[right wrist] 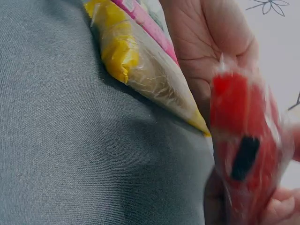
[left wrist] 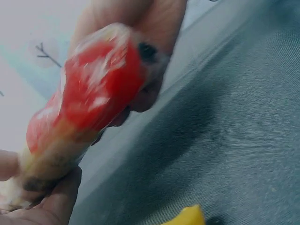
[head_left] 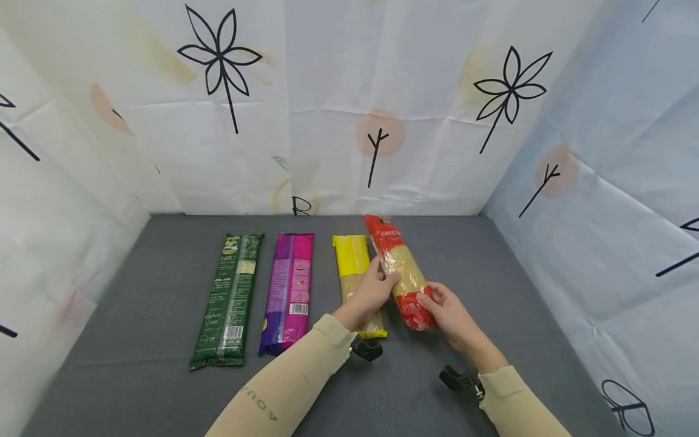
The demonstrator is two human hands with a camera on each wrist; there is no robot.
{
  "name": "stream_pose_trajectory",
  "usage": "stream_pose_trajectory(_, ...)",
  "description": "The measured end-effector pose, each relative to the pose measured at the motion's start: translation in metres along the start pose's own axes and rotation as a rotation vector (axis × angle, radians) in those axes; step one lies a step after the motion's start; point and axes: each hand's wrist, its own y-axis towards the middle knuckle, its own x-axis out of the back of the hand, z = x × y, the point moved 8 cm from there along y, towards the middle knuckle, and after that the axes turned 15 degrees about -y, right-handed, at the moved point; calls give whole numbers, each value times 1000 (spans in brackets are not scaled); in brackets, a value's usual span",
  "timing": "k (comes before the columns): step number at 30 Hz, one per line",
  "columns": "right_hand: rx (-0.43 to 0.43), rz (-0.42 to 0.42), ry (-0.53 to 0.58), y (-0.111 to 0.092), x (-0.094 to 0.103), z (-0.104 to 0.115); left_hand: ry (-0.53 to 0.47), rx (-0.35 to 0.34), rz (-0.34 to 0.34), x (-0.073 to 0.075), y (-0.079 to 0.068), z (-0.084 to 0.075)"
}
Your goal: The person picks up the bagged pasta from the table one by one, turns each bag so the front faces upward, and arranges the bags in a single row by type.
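A clear packet of pasta with red ends (head_left: 406, 267) is lifted off the table and tilted, its top leaning left. My left hand (head_left: 372, 292) grips its left side near the middle, thumb on the front. Around the lower right end, my right hand (head_left: 450, 312) pinches the red wrapper. The left wrist view shows the packet's red end (left wrist: 101, 89) above the grey cloth, with a hand on either side. Under my left hand lies a yellow pasta packet (head_left: 351, 255), partly hidden by that hand and wrist.
To the left, a purple and pink packet (head_left: 287, 285) lies on the grey tabletop (head_left: 136, 315). Farther left is a dark green spaghetti packet (head_left: 226, 303). White printed cloth (head_left: 327, 79) stands along the back and both sides.
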Motion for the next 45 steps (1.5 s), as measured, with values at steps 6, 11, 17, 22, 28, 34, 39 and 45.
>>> stream_pose_trajectory(6, 22, -172, -153, 1, 9, 5, 197, 8, 0, -5, -4, 11)
stream_pose_trajectory(11, 37, -246, -263, 3, 11, 5, 253, 49, 24, -9, -8, 22)
stream_pose_trajectory(17, 34, -257, -337, 2, 9, 4, 257, 41, 81, -16, -12, 22)
stream_pose_trajectory(22, 19, -281, -455, 2, 11, 3, 256, 34, 99, -20, -16, 19)
stream_pose_trajectory(28, 35, -305, -521, 1, 14, 5, 249, 39, 66, -16, -19, 13)
stream_pose_trajectory(34, 33, -333, -551, -2, 20, 12, 289, 32, 71, -8, -21, 3)
stream_pose_trajectory(39, 59, -362, -575, -2, 18, 23, 264, 13, 67, 4, -23, -10)
stream_pose_trajectory(45, 100, -365, -544, -1, 9, 38, 248, -83, 52, 24, -28, -33)
